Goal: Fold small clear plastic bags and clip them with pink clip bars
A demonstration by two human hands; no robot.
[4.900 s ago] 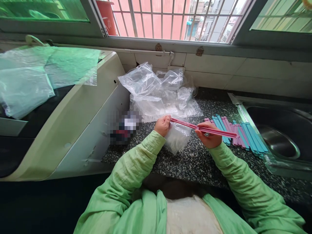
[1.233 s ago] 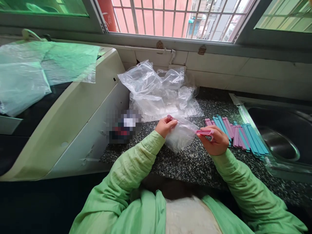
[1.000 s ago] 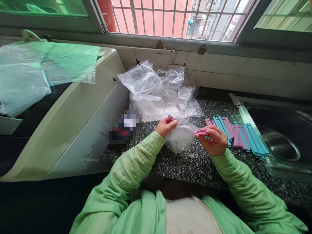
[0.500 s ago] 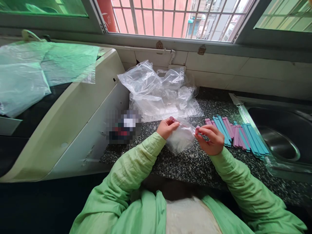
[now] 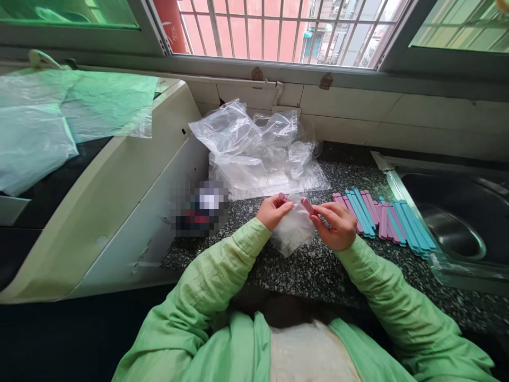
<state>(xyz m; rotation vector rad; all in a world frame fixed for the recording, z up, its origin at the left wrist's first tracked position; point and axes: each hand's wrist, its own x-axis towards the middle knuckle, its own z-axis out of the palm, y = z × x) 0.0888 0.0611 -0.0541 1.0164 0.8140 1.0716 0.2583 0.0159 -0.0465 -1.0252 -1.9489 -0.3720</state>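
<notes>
A small clear plastic bag (image 5: pixel 293 236) hangs gathered at its top in my left hand (image 5: pixel 273 213), whose thumb and fingers are pinched together. A dark pink clip end (image 5: pixel 282 197) sticks up from those same fingers. My right hand (image 5: pixel 336 225), just to the right of the bag, grips a slim pink bag-sealing clip (image 5: pixel 307 206) that points up and left. I cannot tell whether the two pink pieces join. Beyond my right hand, several pink and blue bag-sealing clips (image 5: pixel 411 225) lie side by side on the speckled dark counter (image 5: pixel 314 276).
Crumpled clear plastic bags (image 5: pixel 254 154) are heaped against the tiled wall. A steel sink (image 5: pixel 477 249) borders the counter at right. On the left stand a pale appliance (image 5: pixel 135 196) with plastic sheets (image 5: pixel 115 101) on top and a blurred-out object (image 5: pixel 201 209). A barred window (image 5: pixel 278 26) is behind.
My right hand has shifted left, and more of its pink clip now shows, angled upward. The bag's top edge, earlier stretched between both hands, is now bunched near my left hand.
</notes>
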